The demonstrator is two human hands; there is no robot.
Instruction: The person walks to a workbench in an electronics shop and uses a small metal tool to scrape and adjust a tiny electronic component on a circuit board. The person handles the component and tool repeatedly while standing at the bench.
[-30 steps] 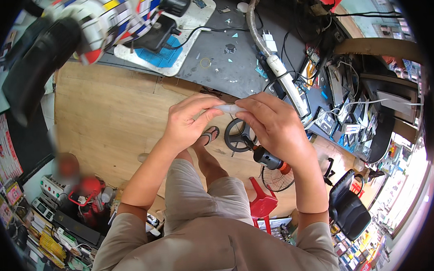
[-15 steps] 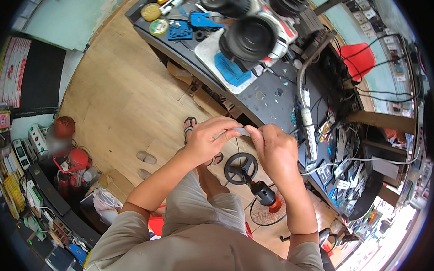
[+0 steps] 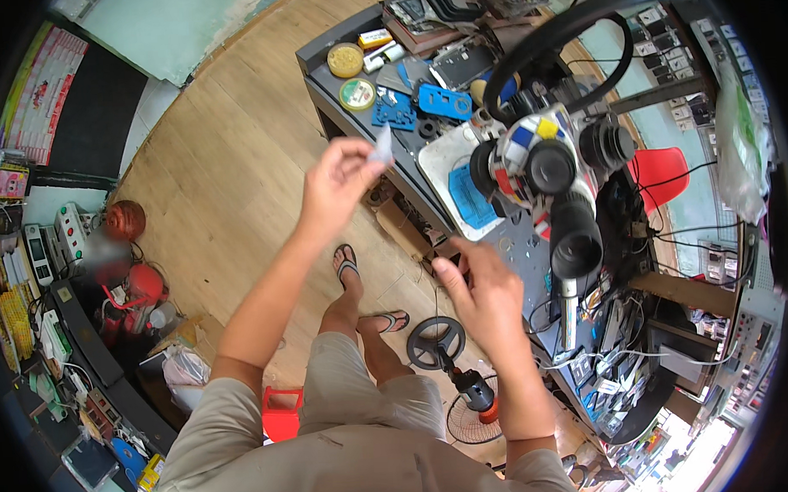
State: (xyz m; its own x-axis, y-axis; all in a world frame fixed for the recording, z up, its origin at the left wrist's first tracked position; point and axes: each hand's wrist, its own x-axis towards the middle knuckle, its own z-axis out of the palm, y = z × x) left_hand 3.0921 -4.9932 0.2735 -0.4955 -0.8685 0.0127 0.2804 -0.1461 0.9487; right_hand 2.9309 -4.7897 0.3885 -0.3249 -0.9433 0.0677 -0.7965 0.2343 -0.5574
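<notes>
The strip (image 3: 383,142) is small, thin and whitish, slightly see-through, with a bluish tint. It narrows to a tip at its upper end and widens toward the fingers that grip it; its lower part is hidden by them, so its full shape cannot be told. It stands roughly upright in the view.

It is clamped between the thumb and fingers of the left hand (image 3: 344,174) and pokes up past their tips. The right hand (image 3: 489,288) is well apart from it, lower and to the right, its thumb spread away from loosely bent fingers, with nothing visible in its grasp. The two hands do not touch.

In the view, the strip appears against the front edge of the desk (image 3: 315,71), near a blue plate (image 3: 393,110) and below a green-rimmed tub (image 3: 357,94). The microscope (image 3: 529,146) stands farther right, above the right hand.
</notes>
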